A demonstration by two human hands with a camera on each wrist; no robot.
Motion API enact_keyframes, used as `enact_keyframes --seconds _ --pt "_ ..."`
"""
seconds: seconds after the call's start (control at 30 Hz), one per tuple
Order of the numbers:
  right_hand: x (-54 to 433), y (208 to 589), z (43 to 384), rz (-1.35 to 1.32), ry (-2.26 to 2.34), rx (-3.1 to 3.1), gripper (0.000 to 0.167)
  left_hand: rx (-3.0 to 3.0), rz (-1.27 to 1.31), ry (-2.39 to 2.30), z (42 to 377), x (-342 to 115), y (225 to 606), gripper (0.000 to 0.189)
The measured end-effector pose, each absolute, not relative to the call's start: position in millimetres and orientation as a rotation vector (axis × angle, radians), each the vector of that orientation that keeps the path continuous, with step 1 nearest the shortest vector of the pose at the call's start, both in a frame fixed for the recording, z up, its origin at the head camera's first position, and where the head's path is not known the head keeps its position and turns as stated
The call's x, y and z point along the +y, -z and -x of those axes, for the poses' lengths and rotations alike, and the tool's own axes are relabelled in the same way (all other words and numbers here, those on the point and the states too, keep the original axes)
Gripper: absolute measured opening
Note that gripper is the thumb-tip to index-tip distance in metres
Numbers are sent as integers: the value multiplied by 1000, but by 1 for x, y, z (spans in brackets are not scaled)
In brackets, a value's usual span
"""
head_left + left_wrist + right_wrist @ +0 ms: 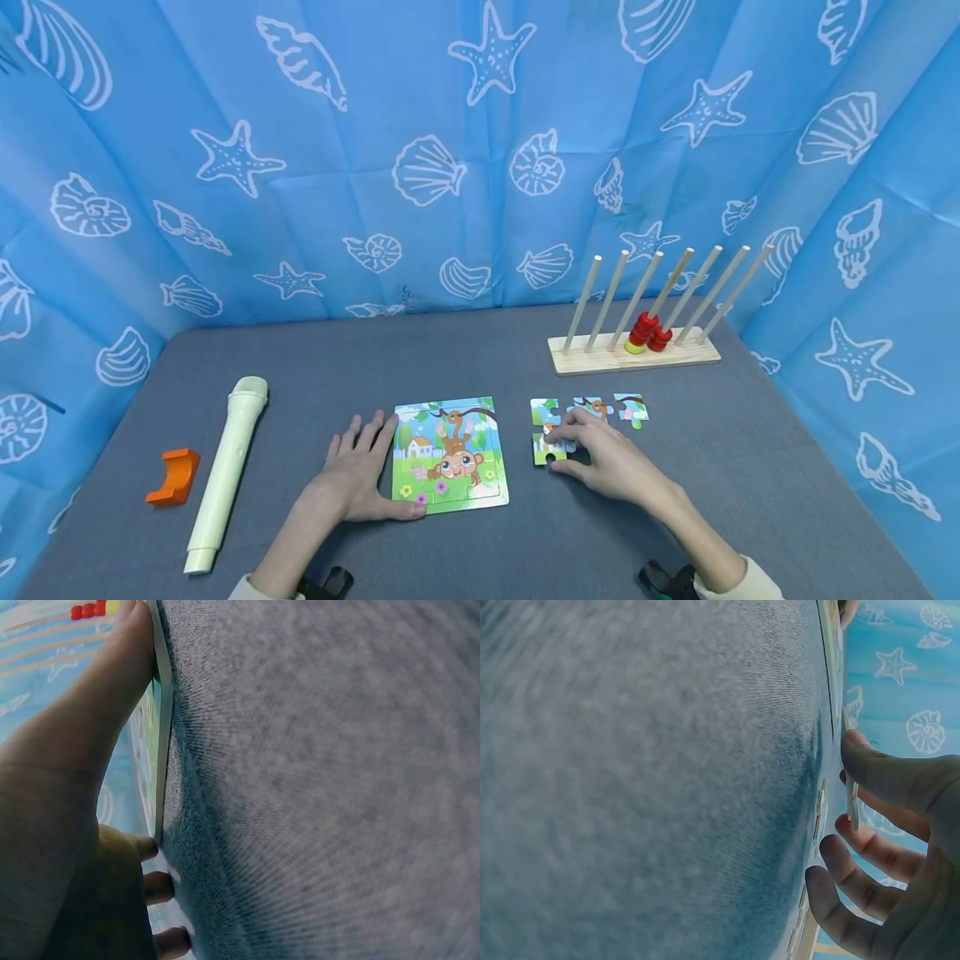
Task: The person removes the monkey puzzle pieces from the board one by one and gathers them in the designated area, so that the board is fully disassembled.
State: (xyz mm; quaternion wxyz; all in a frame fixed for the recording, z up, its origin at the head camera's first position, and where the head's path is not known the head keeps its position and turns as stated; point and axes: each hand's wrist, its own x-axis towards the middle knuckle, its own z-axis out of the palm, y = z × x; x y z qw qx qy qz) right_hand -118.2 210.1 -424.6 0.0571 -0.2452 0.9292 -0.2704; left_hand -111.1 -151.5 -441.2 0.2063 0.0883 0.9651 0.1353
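A square puzzle board (450, 454) with a monkey picture lies on the table. My left hand (358, 479) is spread at its left side, the index finger near the upper left corner and the thumb at the lower edge. My right hand (611, 458) pinches a puzzle piece (853, 799) between thumb and fingers, lifted off the cloth in the right wrist view. Around that hand lie a green-and-blue loose piece (543, 412), a piece with part of the monkey (592, 406), partly behind the hand, and a piece with a branch (632, 407).
At the back right stands a wooden peg rack (585, 361) with several upright rods and a few red and yellow beads (642, 328). On the left lie a pale green toy microphone (228, 471) and an orange curved block (175, 477). A blue shell-print curtain (465, 217) surrounds the grey table (337, 358).
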Motion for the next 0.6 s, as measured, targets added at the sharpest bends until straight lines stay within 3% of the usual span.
enact_keyframes --seconds 0.6 --pt "213 429 119 772 743 2795 29 2701 -251 -370 110 -151 442 139"
